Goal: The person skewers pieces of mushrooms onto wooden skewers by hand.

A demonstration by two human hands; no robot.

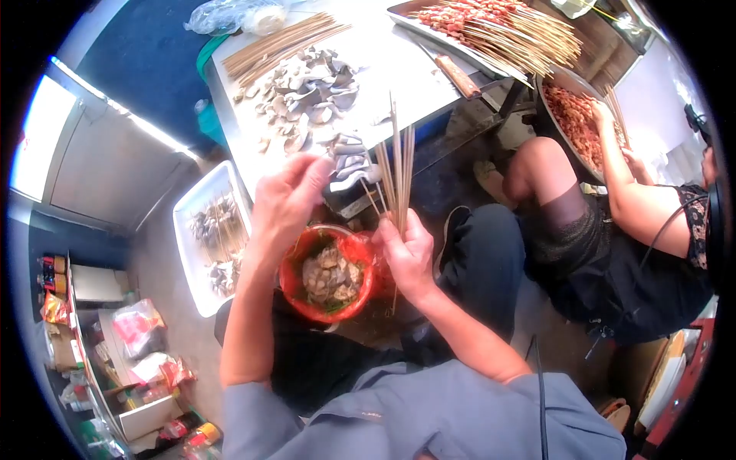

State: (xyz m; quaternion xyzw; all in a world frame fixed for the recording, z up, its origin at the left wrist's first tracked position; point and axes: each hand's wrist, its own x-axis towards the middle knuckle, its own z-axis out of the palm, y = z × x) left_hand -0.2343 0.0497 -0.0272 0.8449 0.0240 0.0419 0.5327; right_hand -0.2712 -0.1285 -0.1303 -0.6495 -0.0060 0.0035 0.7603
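My right hand (406,249) is closed round a bundle of thin wooden skewers (399,172) that point upward. Grey mushroom pieces (351,161) are threaded near the tips of skewers beside that bundle. My left hand (291,195) is raised to the left of these pieces, its fingers drawn together and blurred; whether it holds anything cannot be made out. Below both hands stands a red-lined bucket (294,295) with pale, wet pieces and some green bits inside. Loose grey mushroom pieces (307,88) lie on the white table (383,77) ahead.
More skewers (284,46) lie at the table's back left. A knife (458,77) rests near a tray of meat skewers (498,31). A white tray (194,264) holds mushroom skewers at left. At right, another person (652,215) reaches into a bowl of meat (571,115).
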